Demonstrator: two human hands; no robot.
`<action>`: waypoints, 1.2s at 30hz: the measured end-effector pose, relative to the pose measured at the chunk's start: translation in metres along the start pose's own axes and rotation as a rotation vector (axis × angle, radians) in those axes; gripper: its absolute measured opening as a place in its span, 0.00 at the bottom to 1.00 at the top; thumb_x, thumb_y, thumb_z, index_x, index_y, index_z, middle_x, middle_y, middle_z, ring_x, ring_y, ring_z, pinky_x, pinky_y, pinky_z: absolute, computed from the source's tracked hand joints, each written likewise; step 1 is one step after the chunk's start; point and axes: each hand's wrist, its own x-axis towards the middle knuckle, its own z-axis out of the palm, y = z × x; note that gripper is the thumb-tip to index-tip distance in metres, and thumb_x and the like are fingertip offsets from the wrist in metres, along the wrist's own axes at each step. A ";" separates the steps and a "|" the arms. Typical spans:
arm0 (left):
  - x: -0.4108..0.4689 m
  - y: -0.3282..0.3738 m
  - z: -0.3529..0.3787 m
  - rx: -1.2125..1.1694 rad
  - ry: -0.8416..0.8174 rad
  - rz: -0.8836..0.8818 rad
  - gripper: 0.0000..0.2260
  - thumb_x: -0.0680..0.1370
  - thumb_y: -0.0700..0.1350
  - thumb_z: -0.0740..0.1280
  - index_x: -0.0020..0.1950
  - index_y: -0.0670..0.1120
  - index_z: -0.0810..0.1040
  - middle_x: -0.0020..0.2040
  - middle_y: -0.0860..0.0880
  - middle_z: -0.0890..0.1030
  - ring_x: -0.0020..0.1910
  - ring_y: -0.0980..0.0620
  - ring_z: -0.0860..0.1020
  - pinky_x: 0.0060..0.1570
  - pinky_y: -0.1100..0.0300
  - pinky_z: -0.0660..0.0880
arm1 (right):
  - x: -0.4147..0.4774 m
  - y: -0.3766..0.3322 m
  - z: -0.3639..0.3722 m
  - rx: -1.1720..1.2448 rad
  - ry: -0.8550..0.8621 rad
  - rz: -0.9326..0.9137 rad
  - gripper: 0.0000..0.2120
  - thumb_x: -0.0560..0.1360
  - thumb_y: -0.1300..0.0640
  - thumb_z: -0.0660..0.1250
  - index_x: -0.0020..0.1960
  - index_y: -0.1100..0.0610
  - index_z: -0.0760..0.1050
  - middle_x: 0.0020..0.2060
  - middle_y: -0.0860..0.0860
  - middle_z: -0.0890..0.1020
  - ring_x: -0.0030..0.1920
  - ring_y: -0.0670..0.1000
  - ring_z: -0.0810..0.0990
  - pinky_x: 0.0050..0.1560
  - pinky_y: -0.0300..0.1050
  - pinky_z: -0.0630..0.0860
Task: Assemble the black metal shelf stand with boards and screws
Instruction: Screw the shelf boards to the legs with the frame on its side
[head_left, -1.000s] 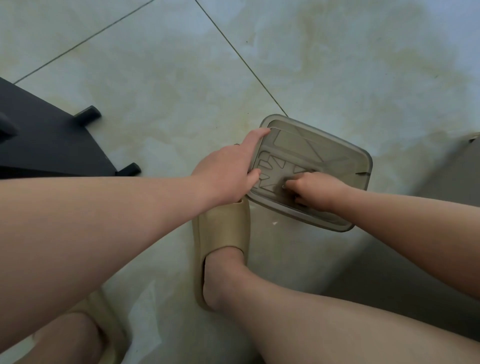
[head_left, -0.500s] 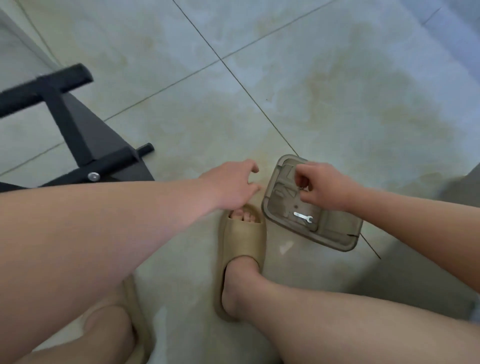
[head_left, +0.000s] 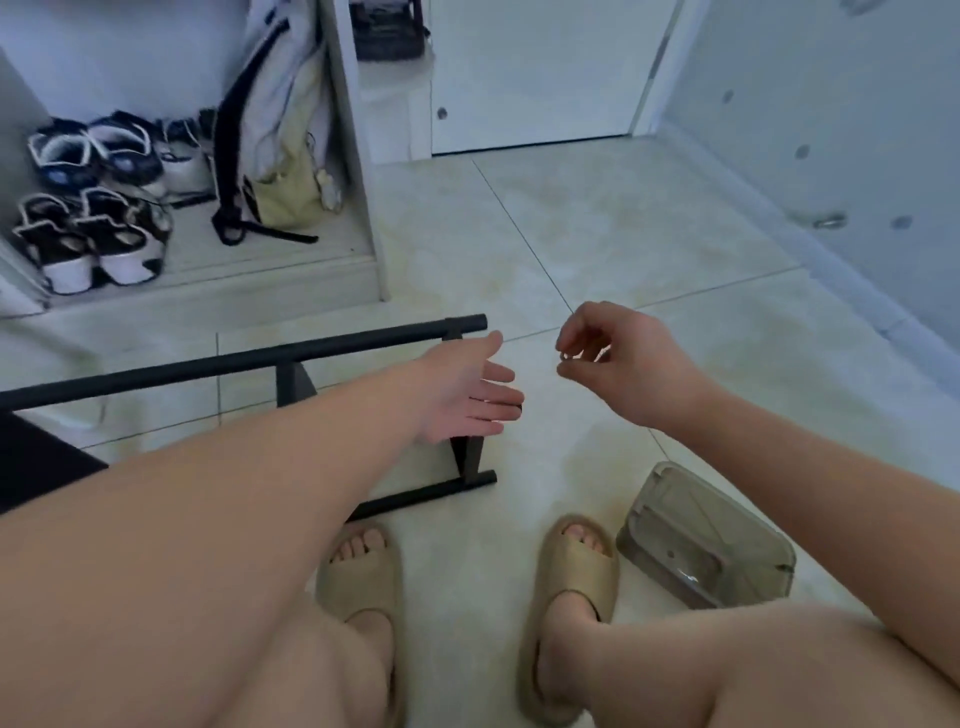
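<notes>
Lowest in my view, the clear plastic box (head_left: 640, 525) sits on the tiles at lower right, beside my operator's slippers (head_left: 571, 566). Mid-frame, the black metal stand (head_left: 234, 362) lies on its side at the left. Its bars are joined, but I see no boards fitted, so I judge most of the work remains. The left hand (head_left: 467, 395) hangs flat, fingers spread, holding nothing, just over the stand's end. The right hand (head_left: 628, 364) pinches a small metal piece (head_left: 565, 356), probably a screw. Shoes (head_left: 93, 208) fill the upper left. Half a second ago both hands were down at the box; now they are up near the stand.
</notes>
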 end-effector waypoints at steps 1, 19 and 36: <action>-0.009 0.003 -0.007 -0.094 -0.026 0.002 0.25 0.83 0.60 0.57 0.63 0.39 0.75 0.57 0.39 0.83 0.53 0.42 0.83 0.50 0.50 0.79 | 0.003 -0.017 0.006 0.008 -0.012 -0.033 0.15 0.72 0.66 0.73 0.41 0.46 0.75 0.42 0.48 0.80 0.39 0.43 0.76 0.40 0.29 0.70; 0.025 0.004 -0.074 0.258 0.291 -0.046 0.11 0.82 0.45 0.62 0.43 0.42 0.77 0.34 0.49 0.73 0.28 0.56 0.66 0.28 0.66 0.64 | 0.058 0.000 0.070 -0.266 -0.350 0.209 0.11 0.80 0.50 0.67 0.61 0.50 0.77 0.59 0.45 0.80 0.59 0.48 0.78 0.52 0.37 0.73; 0.094 -0.010 -0.067 0.745 0.237 0.067 0.16 0.81 0.49 0.65 0.36 0.42 0.72 0.31 0.45 0.70 0.28 0.47 0.65 0.32 0.59 0.64 | 0.077 0.035 0.100 -0.443 -0.632 0.131 0.17 0.76 0.41 0.70 0.48 0.56 0.82 0.35 0.52 0.79 0.36 0.50 0.75 0.35 0.44 0.70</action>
